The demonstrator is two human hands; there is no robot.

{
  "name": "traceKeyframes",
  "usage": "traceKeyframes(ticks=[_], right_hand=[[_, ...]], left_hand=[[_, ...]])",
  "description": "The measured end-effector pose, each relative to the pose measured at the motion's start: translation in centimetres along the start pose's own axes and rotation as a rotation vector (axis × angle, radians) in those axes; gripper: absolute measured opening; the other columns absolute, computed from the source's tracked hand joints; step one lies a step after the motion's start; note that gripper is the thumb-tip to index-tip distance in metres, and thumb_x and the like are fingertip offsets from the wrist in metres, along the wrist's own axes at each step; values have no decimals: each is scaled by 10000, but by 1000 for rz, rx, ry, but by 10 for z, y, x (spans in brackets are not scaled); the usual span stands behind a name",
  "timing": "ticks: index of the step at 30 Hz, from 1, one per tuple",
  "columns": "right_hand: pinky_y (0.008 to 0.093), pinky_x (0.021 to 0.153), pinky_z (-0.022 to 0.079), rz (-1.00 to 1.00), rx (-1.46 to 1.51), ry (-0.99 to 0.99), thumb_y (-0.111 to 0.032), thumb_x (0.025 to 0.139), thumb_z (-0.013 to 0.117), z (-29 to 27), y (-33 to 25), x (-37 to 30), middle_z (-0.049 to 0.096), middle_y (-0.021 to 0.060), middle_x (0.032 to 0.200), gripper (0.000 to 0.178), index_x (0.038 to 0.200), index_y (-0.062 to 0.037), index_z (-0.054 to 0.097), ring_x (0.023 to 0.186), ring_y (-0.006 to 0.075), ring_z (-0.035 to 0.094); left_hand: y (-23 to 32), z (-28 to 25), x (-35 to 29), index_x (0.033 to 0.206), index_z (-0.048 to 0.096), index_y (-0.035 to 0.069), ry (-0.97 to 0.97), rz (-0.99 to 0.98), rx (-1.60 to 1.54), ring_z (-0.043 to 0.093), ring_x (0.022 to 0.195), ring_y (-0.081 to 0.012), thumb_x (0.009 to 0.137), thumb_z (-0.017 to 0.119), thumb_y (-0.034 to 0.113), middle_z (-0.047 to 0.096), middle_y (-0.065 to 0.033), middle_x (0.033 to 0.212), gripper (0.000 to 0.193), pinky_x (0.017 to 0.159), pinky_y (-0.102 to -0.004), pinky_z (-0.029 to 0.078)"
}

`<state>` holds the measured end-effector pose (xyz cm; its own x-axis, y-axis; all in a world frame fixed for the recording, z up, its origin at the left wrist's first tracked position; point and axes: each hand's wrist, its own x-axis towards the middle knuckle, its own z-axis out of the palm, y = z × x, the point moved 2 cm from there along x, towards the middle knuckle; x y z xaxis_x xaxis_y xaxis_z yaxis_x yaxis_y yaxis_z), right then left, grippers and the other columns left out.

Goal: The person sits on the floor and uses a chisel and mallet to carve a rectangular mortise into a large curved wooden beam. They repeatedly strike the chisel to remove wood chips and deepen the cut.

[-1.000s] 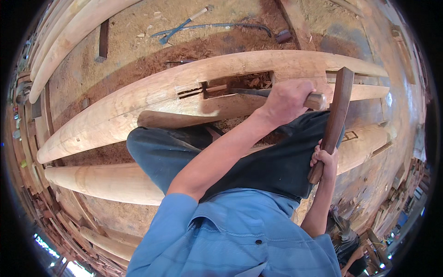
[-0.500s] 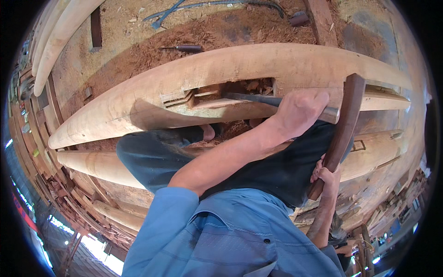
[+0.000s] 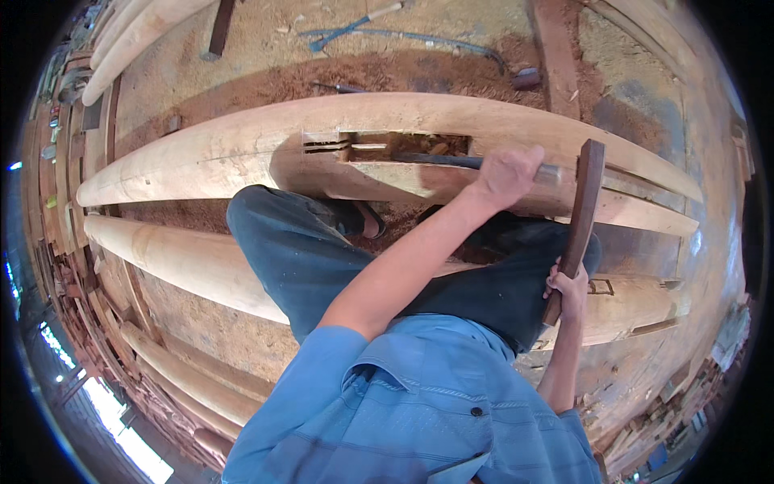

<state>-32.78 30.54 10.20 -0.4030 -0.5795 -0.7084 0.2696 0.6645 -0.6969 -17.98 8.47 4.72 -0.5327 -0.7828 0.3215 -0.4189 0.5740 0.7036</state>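
My left hand (image 3: 509, 173) is closed around a chisel (image 3: 439, 160), whose dark shaft lies almost level inside a long rectangular slot (image 3: 411, 145) cut in a pale, tapering timber (image 3: 218, 165). Its butt end sticks out to the right of my fist. Lower right, my right hand (image 3: 569, 289) grips the bottom part of a dark wooden bar (image 3: 585, 202), held nearly upright. The bar's upper part stands just right of the chisel's butt, with a small gap in the picture. The chisel's tip is hard to make out in the shaded slot.
A second shaped timber (image 3: 177, 254) runs behind my bent legs. Beyond the worked timber lie a dark-handled tool (image 3: 339, 87), a blue-headed tool with a pale handle (image 3: 355, 28), a curved bar (image 3: 435, 37) and wood shavings. Several more timbers (image 3: 145, 40) lie at the far left.
The view has shifted. The chisel lies flatter in the slot, and the gap between its butt and the wooden bar looks wider. Both hands keep their hold.
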Motion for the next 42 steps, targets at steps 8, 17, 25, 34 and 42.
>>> traceKeyframes(ticks=[8, 17, 25, 34, 42], right_hand=[[284, 530, 493, -321, 347, 87, -60, 686, 669, -16, -9, -31, 544, 53, 770, 508, 1153, 27, 492, 537, 157, 541], [329, 718, 434, -758, 659, 123, -160, 929, 640, -200, -73, -58, 496, 48, 871, 219, 1042, 1, 543, 774, 150, 472], [291, 533, 485, -162, -506, 95, -77, 696, 690, 52, -48, 10, 567, 49, 712, 283, 957, -12, 600, 585, 145, 569], [288, 676, 495, -340, 191, 394, -91, 744, 654, -91, -44, 21, 577, 62, 823, 234, 946, 11, 598, 715, 158, 591], [334, 597, 508, -15, -519, 47, -110, 695, 674, 29, -35, 42, 603, 66, 761, 292, 957, -1, 605, 630, 162, 590]], left_hand=[[-10, 20, 0, 876, 571, 61, -115, -2, 140, 694, 742, -400, 797, 644, 80, 670, -212, 744, 109, 644, -490, 549], [-19, 40, 10, 912, 585, 52, -151, -48, 43, 684, 795, -417, 799, 655, 104, 672, -221, 795, 143, 692, -494, 542], [-22, 33, 11, 907, 580, 48, -200, -39, 79, 695, 805, -388, 799, 652, 100, 679, -212, 806, 139, 684, -474, 544], [-28, 46, 2, 894, 574, 65, -211, -19, 118, 714, 757, -335, 806, 623, 73, 694, -180, 778, 100, 653, -439, 551], [-25, 52, 2, 865, 561, 51, -195, 22, 140, 682, 722, -386, 816, 611, 78, 663, -183, 734, 75, 640, -473, 540]])
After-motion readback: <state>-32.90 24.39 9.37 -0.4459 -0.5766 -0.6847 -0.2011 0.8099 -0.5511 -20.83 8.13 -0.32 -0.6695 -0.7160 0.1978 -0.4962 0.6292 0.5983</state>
